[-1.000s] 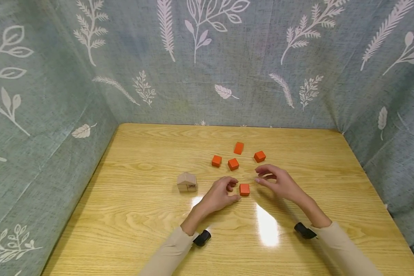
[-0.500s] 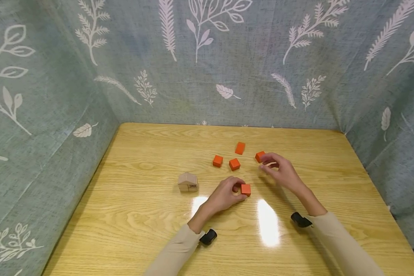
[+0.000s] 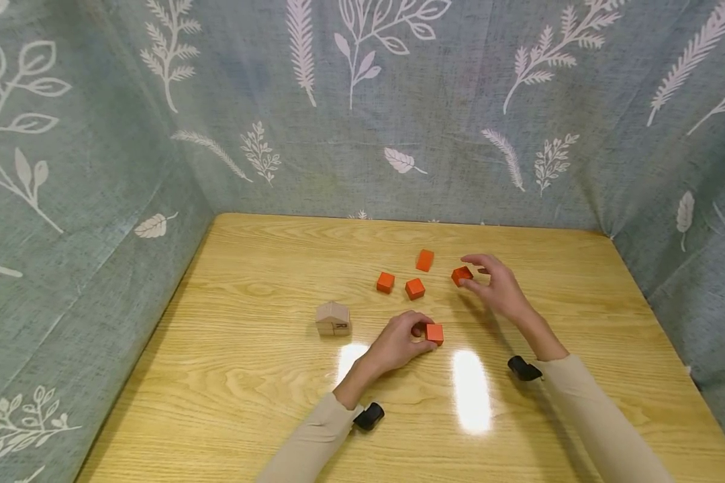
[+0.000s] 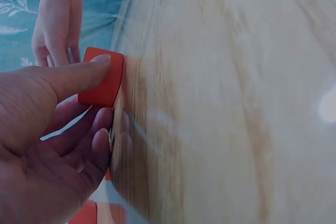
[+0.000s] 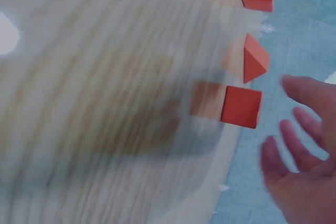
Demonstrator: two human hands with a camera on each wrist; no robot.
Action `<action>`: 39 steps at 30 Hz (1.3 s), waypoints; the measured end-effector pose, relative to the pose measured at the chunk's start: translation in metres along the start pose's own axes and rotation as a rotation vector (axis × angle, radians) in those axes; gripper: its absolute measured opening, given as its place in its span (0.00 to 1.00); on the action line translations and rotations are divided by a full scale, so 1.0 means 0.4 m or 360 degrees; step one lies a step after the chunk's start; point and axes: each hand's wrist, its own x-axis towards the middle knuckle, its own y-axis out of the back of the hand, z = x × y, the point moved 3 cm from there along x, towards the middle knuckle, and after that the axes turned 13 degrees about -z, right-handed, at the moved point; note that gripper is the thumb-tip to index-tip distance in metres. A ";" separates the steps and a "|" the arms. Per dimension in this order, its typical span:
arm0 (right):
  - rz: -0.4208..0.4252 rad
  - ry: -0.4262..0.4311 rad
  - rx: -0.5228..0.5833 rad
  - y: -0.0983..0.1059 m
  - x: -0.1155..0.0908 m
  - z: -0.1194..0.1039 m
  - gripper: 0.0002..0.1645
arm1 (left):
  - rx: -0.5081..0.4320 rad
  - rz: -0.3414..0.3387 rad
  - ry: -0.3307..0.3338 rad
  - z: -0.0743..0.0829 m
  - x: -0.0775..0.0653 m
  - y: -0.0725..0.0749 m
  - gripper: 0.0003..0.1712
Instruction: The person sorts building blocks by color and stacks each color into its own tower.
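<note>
My left hand (image 3: 399, 342) pinches a red cube (image 3: 434, 334) between thumb and fingers at the middle of the wooden table. In the left wrist view the thumb lies across the face of that cube (image 4: 107, 90). Farther right, my right hand (image 3: 498, 288) reaches around a second red cube (image 3: 461, 274), thumb on the near side and fingers over the far side. The right wrist view has this hand (image 5: 304, 145) with its fingers spread and a gap to the cube (image 5: 241, 107). Beyond it stands a red triangular prism (image 5: 255, 59).
Two more red cubes rest behind my left hand, a left one (image 3: 385, 282) and a right one (image 3: 415, 289). The prism (image 3: 425, 260) lies behind them. A small house-shaped stack of plain wooden blocks (image 3: 333, 318) stands to the left. Leaf-patterned curtains (image 3: 314, 168) border the table (image 3: 248, 389).
My left hand moved right and took hold of the near red cube. My right hand moved away from me to the far right cube, its fingers now spread around it.
</note>
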 end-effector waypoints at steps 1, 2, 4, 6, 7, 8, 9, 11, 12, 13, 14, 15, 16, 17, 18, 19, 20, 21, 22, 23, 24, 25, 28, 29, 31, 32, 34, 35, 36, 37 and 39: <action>-0.0039 -0.0013 0.0001 0.000 0.002 0.003 0.28 | 0.0006 0.0003 -0.0001 0.000 0.000 0.000 0.20; -0.0081 -0.0034 0.0004 -0.001 0.004 0.005 0.29 | 0.0008 0.0004 0.0002 0.001 -0.001 -0.001 0.20; -0.0157 -0.0083 0.0012 -0.003 0.007 0.009 0.31 | 0.0013 0.0009 0.0002 0.001 -0.001 -0.001 0.20; -0.0202 -0.0117 0.0022 -0.006 0.008 0.012 0.31 | 0.0009 0.0009 0.0009 0.001 -0.001 -0.002 0.21; -0.0212 -0.0126 0.0024 -0.008 0.008 0.015 0.31 | 0.0001 0.0009 0.0015 0.001 -0.001 -0.001 0.21; -0.0213 -0.0134 0.0025 -0.009 0.009 0.017 0.30 | -0.0005 0.0009 0.0019 0.001 -0.001 -0.002 0.21; -0.0209 -0.0137 0.0023 -0.010 0.010 0.019 0.29 | -0.0009 0.0008 0.0022 0.002 -0.001 -0.002 0.21; -0.0203 -0.0138 0.0015 -0.011 0.010 0.025 0.28 | -0.0016 0.0005 0.0032 0.002 -0.001 -0.002 0.21; -0.0201 -0.0136 0.0007 -0.012 0.010 0.027 0.27 | -0.0013 0.0007 0.0033 0.002 0.000 -0.003 0.21; -0.0198 -0.0134 0.0005 -0.012 0.010 0.030 0.26 | -0.0009 0.0007 0.0036 0.002 0.000 -0.003 0.21; -0.0198 -0.0133 0.0001 -0.013 0.011 0.032 0.25 | -0.0004 0.0009 0.0038 0.001 0.000 -0.003 0.21; -0.0203 -0.0132 0.0002 -0.014 0.011 0.033 0.24 | 0.0000 0.0010 0.0039 0.002 0.000 -0.003 0.21; -0.0210 -0.0131 0.0005 -0.015 0.012 0.035 0.24 | -0.0003 0.0014 0.0039 0.002 0.000 -0.003 0.21; -0.0216 -0.0133 0.0011 -0.016 0.012 0.036 0.23 | -0.0010 0.0015 0.0038 0.002 -0.001 -0.002 0.21; -0.0220 -0.0134 0.0015 -0.016 0.013 0.037 0.22 | -0.0021 0.0018 0.0039 0.002 -0.001 -0.002 0.21; -0.0224 -0.0129 0.0023 -0.017 0.013 0.037 0.22 | -0.0035 0.0019 0.0039 0.002 -0.002 -0.002 0.21; -0.0229 -0.0128 0.0033 -0.018 0.014 0.037 0.22 | -0.0051 0.0021 0.0041 0.002 -0.002 -0.001 0.21; -0.0235 -0.0126 0.0043 -0.018 0.014 0.036 0.22 | -0.0068 0.0023 0.0042 0.001 -0.003 -0.001 0.21; -0.0240 -0.0127 0.0050 -0.017 0.013 0.037 0.21 | -0.0083 0.0024 0.0044 0.002 -0.002 -0.002 0.21; -0.0243 -0.0127 0.0058 -0.016 0.012 0.037 0.21 | -0.0093 0.0024 0.0045 0.002 -0.001 -0.003 0.21; -0.0248 -0.0124 0.0066 -0.016 0.011 0.037 0.21 | -0.0099 0.0024 0.0047 0.002 0.000 -0.003 0.21; -0.0251 -0.0123 0.0079 -0.016 0.010 0.036 0.21 | -0.0101 0.0025 0.0049 0.001 0.000 -0.004 0.21; -0.0262 -0.0117 0.0120 -0.016 0.004 0.035 0.20 | -0.0100 0.0032 0.0046 -0.001 0.000 -0.004 0.20; -0.0262 -0.0113 0.0128 -0.015 0.000 0.034 0.20 | -0.0101 0.0034 0.0043 -0.001 0.000 -0.005 0.20; -0.0264 -0.0102 0.0148 -0.016 -0.008 0.033 0.21 | -0.0104 0.0036 0.0040 -0.001 0.000 -0.005 0.20; -0.0267 -0.0102 0.0152 -0.016 -0.012 0.032 0.21 | -0.0106 0.0037 0.0039 -0.001 0.000 -0.005 0.20; -0.0270 -0.0109 0.0148 -0.017 -0.019 0.031 0.21 | -0.0111 0.0038 0.0035 -0.001 0.000 -0.005 0.20; -0.0275 -0.0114 0.0145 -0.018 -0.023 0.030 0.21 | -0.0113 0.0036 0.0033 -0.001 0.000 -0.005 0.20; -0.0283 -0.0118 0.0145 -0.020 -0.027 0.029 0.21 | -0.0112 0.0036 0.0030 -0.001 0.000 -0.005 0.19; -0.0289 -0.0126 0.0138 -0.021 -0.031 0.028 0.21 | -0.0108 0.0037 0.0027 -0.001 0.000 -0.005 0.19; -0.0306 -0.0133 0.0125 -0.023 -0.040 0.025 0.21 | -0.0105 0.0038 0.0021 -0.001 -0.002 -0.005 0.19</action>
